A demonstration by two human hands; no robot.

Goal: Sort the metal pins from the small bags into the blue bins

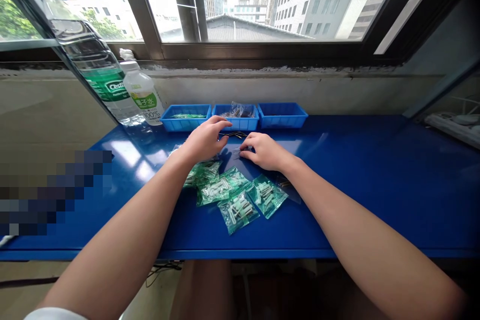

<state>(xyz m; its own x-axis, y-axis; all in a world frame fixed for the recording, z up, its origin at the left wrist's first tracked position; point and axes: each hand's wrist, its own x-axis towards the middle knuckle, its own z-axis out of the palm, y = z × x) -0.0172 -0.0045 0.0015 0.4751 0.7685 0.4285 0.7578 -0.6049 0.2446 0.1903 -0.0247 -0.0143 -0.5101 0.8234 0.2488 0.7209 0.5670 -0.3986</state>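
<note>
Here, 2 hands (264, 151) are near green packets (239, 210) and bins (283, 121).

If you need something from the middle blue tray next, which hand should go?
Left, I think. The left hand is right by the middle blue tray, fingers apart. The right hand is farther from it, fingers bent inward near the blue table.

Your left hand (210, 137) arches palm down, thumb apart from fingers; your right hand (260, 151) curls inward, fingertips near the thumb; both forearms stretch forward, converging.
</note>
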